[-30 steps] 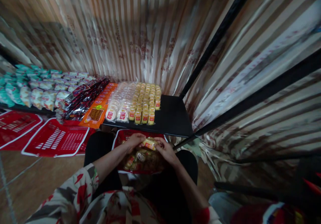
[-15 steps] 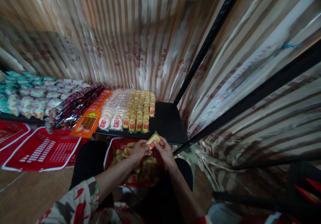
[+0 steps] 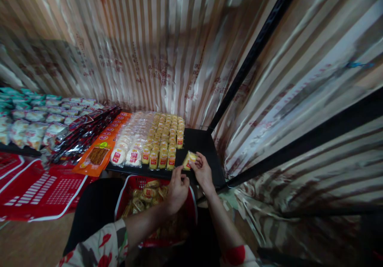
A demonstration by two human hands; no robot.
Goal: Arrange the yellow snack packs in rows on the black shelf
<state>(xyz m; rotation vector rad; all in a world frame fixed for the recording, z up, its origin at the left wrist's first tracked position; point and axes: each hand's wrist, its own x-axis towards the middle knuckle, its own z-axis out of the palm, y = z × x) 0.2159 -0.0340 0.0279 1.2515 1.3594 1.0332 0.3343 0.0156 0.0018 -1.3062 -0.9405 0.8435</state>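
A small snack cake in a clear wrapper with yellow and red print (image 3: 189, 160) is held tilted just above the shelf's front edge. My right hand (image 3: 204, 174) grips its right side between thumb and fingers. At its lower left corner are the fingertips of my left hand (image 3: 178, 190), closed with the fingers curled; how firmly they pinch it is hard to see. Rows of matching yellow packs (image 3: 163, 157) stand on the black shelf (image 3: 202, 147), left of the held one. Below my hands, a red basket (image 3: 119, 207) contains many loose packs (image 3: 148, 193), partly covered by my left forearm.
Round white packaged cakes (image 3: 133, 155), an orange snack bag (image 3: 95, 155), dark shiny packets (image 3: 79, 135) and white-and-green bags (image 3: 32, 131) fill the shelf leftward. Red baskets (image 3: 50, 187) are at lower left. A black metal post (image 3: 239, 87) rises at the shelf's right end before striped sheeting.
Both hands have moved forward and up from over the basket to the shelf's front edge, carrying the snack cake. My left hand has slid down to the pack's lower corner.
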